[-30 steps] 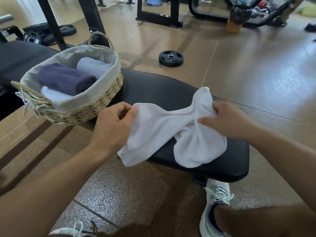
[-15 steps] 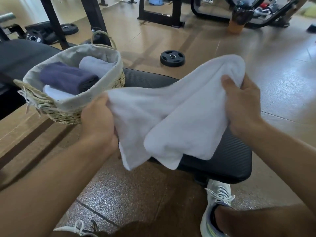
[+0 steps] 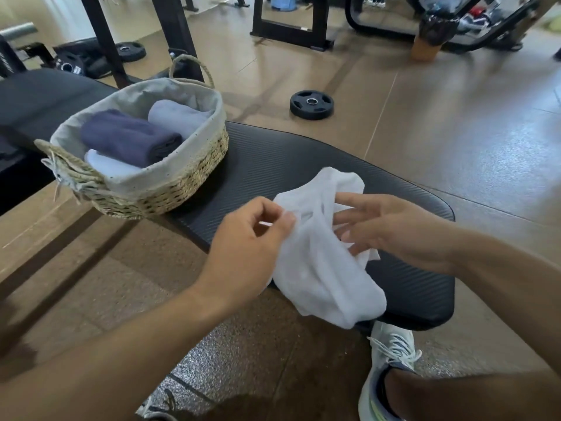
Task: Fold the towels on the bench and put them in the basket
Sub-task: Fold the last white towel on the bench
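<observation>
Centre of the frame: a crumpled white towel, bunched and unfolded, lying partly on the black bench pad and drooping over its near edge. Left hand, in from the lower left, pinching the towel's upper left edge between thumb and forefinger. Right hand, in from the right, fingers spread and loosely curled against the towel's right side, touching the cloth; whether actually gripping it, impossible to tell. Upper left of the frame: a woven basket with a pale cloth lining, standing on the same bench, well apart from the hands. Inside it a rolled navy towel lying across the middle, a light grey towel behind it toward the far rim, and a white towel beneath at the near side. Upper centre, on the brown floor: a black weight plate lying flat beyond the bench. Lower right: a white laced sneaker just below the bench edge.
</observation>
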Tool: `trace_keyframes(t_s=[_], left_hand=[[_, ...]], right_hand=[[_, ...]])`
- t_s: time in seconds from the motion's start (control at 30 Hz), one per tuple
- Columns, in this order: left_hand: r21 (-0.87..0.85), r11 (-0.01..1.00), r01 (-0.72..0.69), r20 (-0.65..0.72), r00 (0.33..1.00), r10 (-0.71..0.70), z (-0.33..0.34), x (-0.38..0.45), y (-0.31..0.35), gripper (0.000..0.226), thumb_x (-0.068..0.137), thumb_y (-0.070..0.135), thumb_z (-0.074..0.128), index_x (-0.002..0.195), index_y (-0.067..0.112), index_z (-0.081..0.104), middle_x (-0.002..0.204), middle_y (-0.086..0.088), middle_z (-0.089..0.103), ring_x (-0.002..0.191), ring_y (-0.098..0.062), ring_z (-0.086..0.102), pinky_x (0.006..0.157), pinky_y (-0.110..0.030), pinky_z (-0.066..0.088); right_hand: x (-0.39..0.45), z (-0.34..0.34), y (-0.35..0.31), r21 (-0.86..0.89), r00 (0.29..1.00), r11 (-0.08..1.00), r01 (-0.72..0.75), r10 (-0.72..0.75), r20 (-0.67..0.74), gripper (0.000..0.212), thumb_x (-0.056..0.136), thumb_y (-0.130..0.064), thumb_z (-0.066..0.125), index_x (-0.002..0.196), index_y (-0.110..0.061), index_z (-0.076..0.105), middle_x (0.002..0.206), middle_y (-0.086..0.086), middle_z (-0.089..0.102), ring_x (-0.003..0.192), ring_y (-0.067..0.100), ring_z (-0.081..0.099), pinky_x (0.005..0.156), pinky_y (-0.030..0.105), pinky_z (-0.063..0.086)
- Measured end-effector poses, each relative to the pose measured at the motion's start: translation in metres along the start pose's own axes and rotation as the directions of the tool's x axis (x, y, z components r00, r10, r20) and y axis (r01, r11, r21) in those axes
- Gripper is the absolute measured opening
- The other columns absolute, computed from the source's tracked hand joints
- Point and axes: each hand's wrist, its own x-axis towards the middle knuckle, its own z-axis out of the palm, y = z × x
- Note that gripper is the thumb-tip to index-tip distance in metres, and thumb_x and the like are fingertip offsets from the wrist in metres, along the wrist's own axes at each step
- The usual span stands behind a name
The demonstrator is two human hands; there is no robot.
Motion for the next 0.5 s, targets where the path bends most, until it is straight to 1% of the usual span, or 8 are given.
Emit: trace_keyframes(t_s=[0.07, 0.13, 0.23, 0.3, 0.37, 0.4, 0.47, 0.5], left_hand=[[0.023, 0.999, -0.025, 0.030, 0.999, 0.025, 0.006, -0.006, 0.001, 0.018, 0.096, 0.031, 0.067, 0.081, 0.020, 0.067, 0.070, 0.013, 0.071, 0.059, 0.004, 0.059, 0.054, -0.011, 0.042], [0.026, 0.999, -0.019, 0.038, 0.999, 0.018, 0.009, -0.007, 0.000, 0.017, 0.096, 0.031, 0.068, 0.082, 0.022, 0.068, 0.073, 0.012, 0.072, 0.062, 0.004, 0.060, 0.056, -0.010, 0.042], [-0.002, 1.000, 0.027, 0.059, 0.998, -0.027, 0.013, -0.008, -0.001, 0.015, 0.095, 0.028, 0.069, 0.081, 0.022, 0.069, 0.074, 0.012, 0.073, 0.063, 0.004, 0.063, 0.057, -0.010, 0.044], [-0.023, 0.998, 0.058, 0.083, 0.995, -0.056, 0.016, -0.009, -0.001, 0.015, 0.095, 0.026, 0.069, 0.081, 0.023, 0.069, 0.074, 0.010, 0.074, 0.065, 0.003, 0.064, 0.058, -0.013, 0.046], [-0.050, 0.993, 0.103, 0.082, 0.992, -0.099, 0.016, -0.008, -0.002, 0.016, 0.096, 0.025, 0.068, 0.080, 0.021, 0.068, 0.074, 0.009, 0.073, 0.067, -0.001, 0.064, 0.060, -0.016, 0.047], [-0.072, 0.989, 0.131, 0.079, 0.989, -0.125, 0.016, -0.007, -0.003, 0.017, 0.096, 0.025, 0.068, 0.080, 0.020, 0.068, 0.077, 0.007, 0.073, 0.070, -0.006, 0.066, 0.064, -0.021, 0.051], [-0.124, 0.975, 0.184, 0.073, 0.982, -0.176, 0.016, -0.004, -0.004, 0.017, 0.091, 0.033, 0.069, 0.079, 0.020, 0.067, 0.087, -0.004, 0.074, 0.085, -0.025, 0.070, 0.080, -0.045, 0.058], [-0.143, 0.969, 0.204, 0.067, 0.978, -0.196, 0.016, -0.004, -0.003, 0.018, 0.085, 0.038, 0.069, 0.077, 0.021, 0.066, 0.092, -0.010, 0.073, 0.093, -0.034, 0.069, 0.086, -0.056, 0.057]], right_hand=[[0.000, 0.002, 0.001, -0.030, 0.999, 0.998, 0.050, -0.050, 0.005, 0.068, 0.092, 0.016, 0.055, 0.134, -0.038, 0.060, 0.123, -0.005, 0.074, 0.110, 0.018, 0.071, 0.096, 0.036, 0.057], [0.004, 0.005, 0.006, -0.171, 0.994, 0.980, 0.098, -0.106, -0.036, 0.070, 0.091, 0.012, 0.061, 0.141, -0.037, 0.056, 0.122, -0.007, 0.073, 0.112, 0.018, 0.068, 0.101, 0.038, 0.055], [0.008, 0.012, 0.013, -0.445, 0.967, 0.881, 0.162, -0.232, -0.107, 0.060, 0.092, -0.005, 0.069, 0.139, -0.042, 0.058, 0.113, -0.012, 0.071, 0.105, 0.007, 0.065, 0.090, 0.026, 0.053], [0.009, 0.015, 0.016, -0.581, 0.964, 0.805, 0.117, -0.233, -0.128, 0.055, 0.093, -0.023, 0.070, 0.140, -0.047, 0.053, 0.112, -0.016, 0.068, 0.107, 0.000, 0.062, 0.084, 0.016, 0.047], [0.010, 0.015, 0.018, -0.671, 0.971, 0.741, 0.024, -0.176, -0.160, 0.055, 0.090, -0.037, 0.073, 0.139, -0.044, 0.048, 0.110, -0.018, 0.065, 0.106, 0.000, 0.060, 0.085, 0.015, 0.045], [0.010, 0.013, 0.020, -0.697, 0.972, 0.716, -0.028, -0.143, -0.186, 0.055, 0.087, -0.042, 0.074, 0.134, -0.041, 0.047, 0.108, -0.018, 0.064, 0.104, 0.001, 0.059, 0.085, 0.019, 0.047], [0.010, 0.009, 0.020, -0.737, 0.970, 0.667, -0.108, -0.094, -0.226, 0.046, 0.084, -0.049, 0.076, 0.120, -0.036, 0.051, 0.101, -0.017, 0.063, 0.097, 0.002, 0.058, 0.083, 0.026, 0.049], [0.010, 0.008, 0.020, -0.755, 0.970, 0.644, -0.128, -0.078, -0.231, 0.036, 0.084, -0.050, 0.075, 0.111, -0.034, 0.056, 0.097, -0.016, 0.063, 0.093, 0.002, 0.058, 0.080, 0.027, 0.049]])
